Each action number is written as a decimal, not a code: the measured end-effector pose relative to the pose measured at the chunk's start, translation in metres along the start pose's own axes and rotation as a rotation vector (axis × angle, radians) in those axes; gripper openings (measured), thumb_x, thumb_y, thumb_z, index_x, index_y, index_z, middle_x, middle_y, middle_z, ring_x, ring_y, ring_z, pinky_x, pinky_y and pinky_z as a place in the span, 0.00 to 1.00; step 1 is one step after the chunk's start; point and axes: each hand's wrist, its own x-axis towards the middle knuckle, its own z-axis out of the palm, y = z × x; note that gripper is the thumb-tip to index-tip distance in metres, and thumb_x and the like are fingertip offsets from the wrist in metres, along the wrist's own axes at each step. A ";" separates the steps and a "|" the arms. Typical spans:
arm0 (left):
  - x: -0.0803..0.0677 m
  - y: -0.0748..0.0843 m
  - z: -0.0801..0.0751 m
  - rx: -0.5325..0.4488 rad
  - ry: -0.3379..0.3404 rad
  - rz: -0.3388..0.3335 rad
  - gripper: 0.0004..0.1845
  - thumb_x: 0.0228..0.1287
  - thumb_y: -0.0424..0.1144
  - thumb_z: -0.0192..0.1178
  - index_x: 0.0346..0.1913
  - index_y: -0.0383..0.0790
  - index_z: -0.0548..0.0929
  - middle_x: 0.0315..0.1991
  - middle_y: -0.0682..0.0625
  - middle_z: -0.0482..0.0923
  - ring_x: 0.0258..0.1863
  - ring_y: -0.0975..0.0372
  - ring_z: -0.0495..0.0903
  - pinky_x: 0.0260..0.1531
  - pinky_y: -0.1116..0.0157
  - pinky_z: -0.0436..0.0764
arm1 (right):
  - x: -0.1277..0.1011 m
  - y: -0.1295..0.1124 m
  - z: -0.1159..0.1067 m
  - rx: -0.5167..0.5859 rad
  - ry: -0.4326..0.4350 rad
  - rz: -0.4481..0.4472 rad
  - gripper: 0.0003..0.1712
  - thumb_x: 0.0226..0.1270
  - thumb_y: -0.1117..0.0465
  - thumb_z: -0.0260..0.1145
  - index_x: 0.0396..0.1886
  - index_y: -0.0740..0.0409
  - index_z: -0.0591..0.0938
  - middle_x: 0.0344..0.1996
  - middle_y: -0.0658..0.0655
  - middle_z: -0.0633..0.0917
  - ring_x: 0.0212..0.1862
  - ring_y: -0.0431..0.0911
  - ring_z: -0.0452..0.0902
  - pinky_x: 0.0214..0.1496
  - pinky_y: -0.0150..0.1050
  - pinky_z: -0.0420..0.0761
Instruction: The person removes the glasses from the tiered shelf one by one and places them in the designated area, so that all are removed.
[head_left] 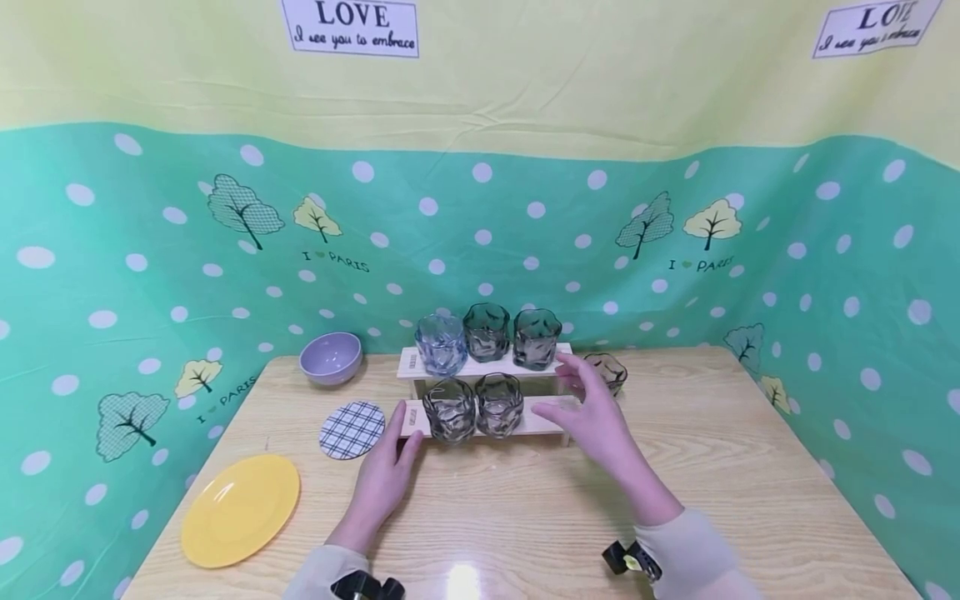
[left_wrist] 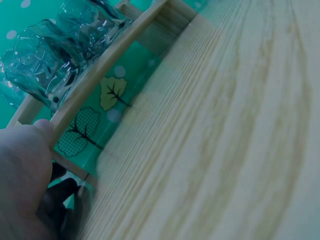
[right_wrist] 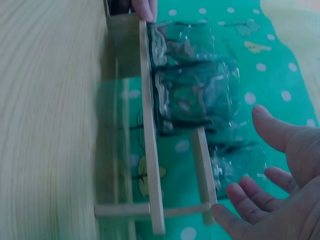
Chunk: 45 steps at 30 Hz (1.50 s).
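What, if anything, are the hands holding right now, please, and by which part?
The left hand touches the left end of the wooden rack's lower shelf. The right hand hovers open by the right end, gripping nothing.

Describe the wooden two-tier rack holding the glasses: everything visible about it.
The wooden rack is pale, unpainted slatted wood with two stepped tiers, standing upright near the back of the table. The upper tier carries three tinted, wavy-walled glasses, the lower tier two, leaving its right end free. The left hand touches the lower tier's left end; the right hand hovers open at the right end, with contact unclear.
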 end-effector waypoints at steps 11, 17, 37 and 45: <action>0.000 0.001 0.000 -0.002 0.007 -0.003 0.38 0.90 0.48 0.54 0.90 0.41 0.55 0.87 0.37 0.57 0.84 0.41 0.59 0.84 0.42 0.58 | 0.001 -0.005 0.034 -0.015 -0.078 -0.047 0.61 0.56 0.58 0.90 0.87 0.53 0.66 0.73 0.61 0.78 0.74 0.57 0.75 0.83 0.55 0.71; -0.001 0.000 0.000 -0.003 0.004 -0.006 0.38 0.90 0.49 0.54 0.91 0.41 0.54 0.87 0.37 0.56 0.84 0.41 0.59 0.84 0.42 0.58 | 0.002 0.000 0.046 -0.001 -0.090 -0.006 0.63 0.54 0.57 0.91 0.87 0.49 0.66 0.74 0.58 0.77 0.75 0.57 0.74 0.82 0.56 0.72; 0.000 -0.002 0.002 -0.005 0.009 0.003 0.38 0.90 0.50 0.55 0.91 0.41 0.54 0.87 0.37 0.56 0.84 0.41 0.59 0.84 0.42 0.58 | 0.004 0.019 0.062 0.021 -0.108 0.036 0.66 0.55 0.51 0.90 0.89 0.34 0.62 0.86 0.57 0.64 0.82 0.64 0.65 0.82 0.62 0.68; 0.000 -0.002 0.002 -0.004 0.011 0.009 0.38 0.90 0.49 0.55 0.90 0.41 0.54 0.87 0.37 0.57 0.84 0.41 0.60 0.84 0.42 0.59 | 0.005 0.019 0.066 0.047 -0.107 0.055 0.64 0.57 0.55 0.90 0.89 0.35 0.64 0.85 0.58 0.66 0.81 0.63 0.66 0.83 0.57 0.68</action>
